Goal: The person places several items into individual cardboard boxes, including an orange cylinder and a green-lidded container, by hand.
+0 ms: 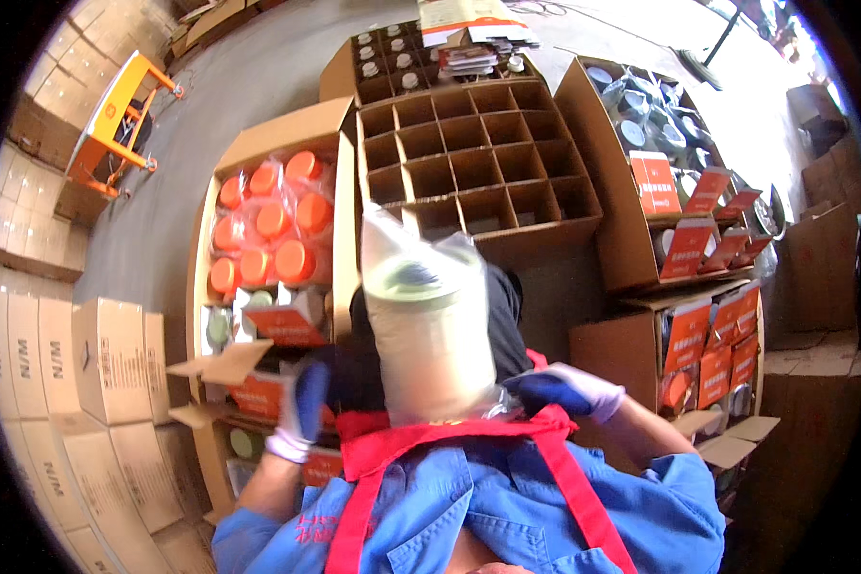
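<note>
A tall pale container with a light green lid (412,280), loosely covered by a clear plastic bag (394,233), stands upright against my red apron. Its picture is slightly blurred. My left hand (307,405), in a white and blue work glove, is apart from the container, beside the left cartons; motion blur hides its finger positions. In a matching glove, my right hand (563,391) is by the container's lower right side, near crumpled clear plastic (501,403). Whether it grips that plastic is unclear. Ahead lies a carton with a cardboard divider grid (477,147).
An open carton (344,215) on the left holds orange-lidded containers (273,219). To the right, one carton (595,179) holds bagged containers; another (610,355) holds red boxes (689,337). White-capped bottles (404,61) stand beyond the divider. An orange cart (115,122) and stacked cartons (115,359) are left.
</note>
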The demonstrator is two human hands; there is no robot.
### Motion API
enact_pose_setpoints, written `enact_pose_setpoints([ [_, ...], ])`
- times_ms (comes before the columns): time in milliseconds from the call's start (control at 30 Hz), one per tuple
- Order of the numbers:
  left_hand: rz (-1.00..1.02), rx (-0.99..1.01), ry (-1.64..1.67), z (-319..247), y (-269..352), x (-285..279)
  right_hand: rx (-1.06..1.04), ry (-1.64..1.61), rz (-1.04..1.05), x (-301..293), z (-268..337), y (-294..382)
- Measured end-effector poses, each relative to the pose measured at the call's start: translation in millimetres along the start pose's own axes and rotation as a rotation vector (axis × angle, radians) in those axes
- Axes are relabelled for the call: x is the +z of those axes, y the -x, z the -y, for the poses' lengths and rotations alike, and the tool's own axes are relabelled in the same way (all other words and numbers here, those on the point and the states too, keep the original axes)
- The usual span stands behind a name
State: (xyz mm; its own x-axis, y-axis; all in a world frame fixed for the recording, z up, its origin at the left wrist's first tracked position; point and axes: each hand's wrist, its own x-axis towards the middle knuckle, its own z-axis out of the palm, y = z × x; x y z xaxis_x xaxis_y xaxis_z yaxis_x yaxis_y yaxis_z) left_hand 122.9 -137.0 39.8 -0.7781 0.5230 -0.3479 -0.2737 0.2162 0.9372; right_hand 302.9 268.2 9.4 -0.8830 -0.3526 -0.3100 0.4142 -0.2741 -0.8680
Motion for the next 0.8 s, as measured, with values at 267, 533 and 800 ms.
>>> enact_pose_setpoints([
  [267,-0.129,0.606,-0.795,-85,-292,5,-0.189,1.394,-1.077,-210,42,-207],
  [533,0.111,0.930,-1.573,-178,-594,142,0.227,1.573,-0.647,-241,-17,-267],
  [800,0.094,0.505,-1.919,-199,-783,222,0.211,1.367,-0.591,-246,-13,-271],
])
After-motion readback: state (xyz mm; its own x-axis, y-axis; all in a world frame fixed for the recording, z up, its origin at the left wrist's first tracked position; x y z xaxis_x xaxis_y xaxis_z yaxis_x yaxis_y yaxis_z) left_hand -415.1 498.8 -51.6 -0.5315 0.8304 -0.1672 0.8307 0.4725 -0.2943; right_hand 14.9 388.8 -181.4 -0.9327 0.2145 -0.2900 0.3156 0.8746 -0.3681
